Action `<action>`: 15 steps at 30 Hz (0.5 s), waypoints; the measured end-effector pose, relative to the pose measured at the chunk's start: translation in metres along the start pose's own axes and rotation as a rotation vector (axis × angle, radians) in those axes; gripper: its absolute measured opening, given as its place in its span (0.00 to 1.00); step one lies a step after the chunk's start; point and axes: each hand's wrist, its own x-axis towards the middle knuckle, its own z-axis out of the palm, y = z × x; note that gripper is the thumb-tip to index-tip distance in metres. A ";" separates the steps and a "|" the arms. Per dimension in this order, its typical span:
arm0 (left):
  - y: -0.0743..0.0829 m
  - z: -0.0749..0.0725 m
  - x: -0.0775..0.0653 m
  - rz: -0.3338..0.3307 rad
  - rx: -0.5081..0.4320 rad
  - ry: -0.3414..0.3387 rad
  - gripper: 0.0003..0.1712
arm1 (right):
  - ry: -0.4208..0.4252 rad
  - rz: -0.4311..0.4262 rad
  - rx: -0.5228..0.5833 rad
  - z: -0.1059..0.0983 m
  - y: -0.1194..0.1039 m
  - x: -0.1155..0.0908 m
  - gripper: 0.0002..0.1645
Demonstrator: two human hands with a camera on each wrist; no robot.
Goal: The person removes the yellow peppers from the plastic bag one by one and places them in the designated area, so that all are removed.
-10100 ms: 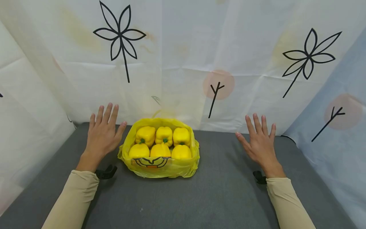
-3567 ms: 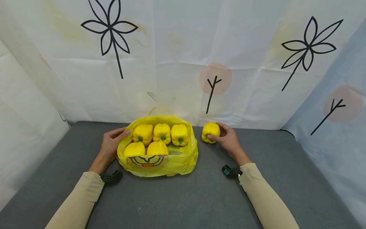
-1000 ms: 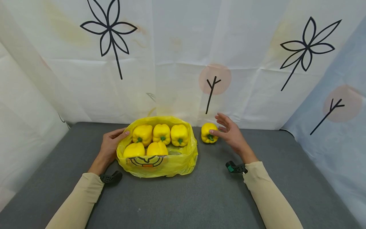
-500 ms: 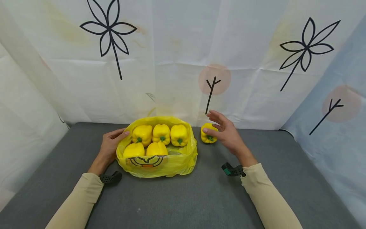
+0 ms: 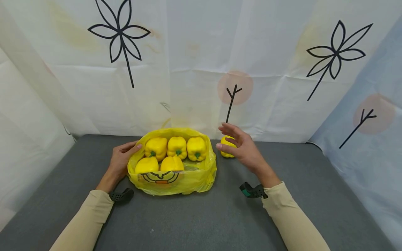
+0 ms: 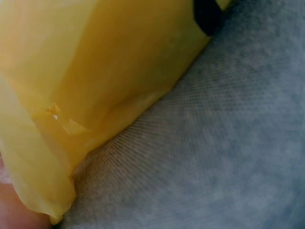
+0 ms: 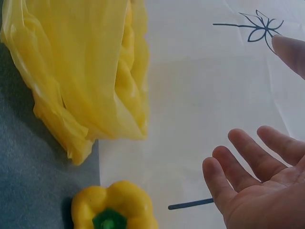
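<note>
A yellow plastic bag stands with its mouth wide on the grey table, several yellow bell peppers inside it. At the front right of the bag's inside, bare plastic shows. My left hand holds the bag's left rim, thumb over the edge; its other fingers are mostly hidden. One bell pepper sits outside, right of the bag. In front of it and partly hiding it is my right hand, raised, fingers parted and holding nothing. The right wrist view shows this pepper apart from the fingers.
A white cloth backdrop with black leaf drawings rises behind the table. Another cloth wall stands at the left, and a bluish one at the right. Black wrist straps are on both arms.
One pepper has come out of the bag onto the table at its right. My right hand has let go of it and moved left toward the bag. The left hand still holds the rim.
</note>
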 end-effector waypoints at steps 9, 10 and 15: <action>0.000 0.000 0.000 -0.003 0.016 0.000 0.22 | -0.044 -0.024 0.031 0.013 -0.003 -0.001 0.43; 0.000 0.000 -0.001 -0.002 0.016 -0.001 0.22 | -0.052 -0.025 0.035 0.015 -0.003 0.000 0.43; -0.001 -0.001 -0.001 0.004 0.005 -0.008 0.21 | -0.086 -0.032 0.075 0.026 -0.003 0.004 0.43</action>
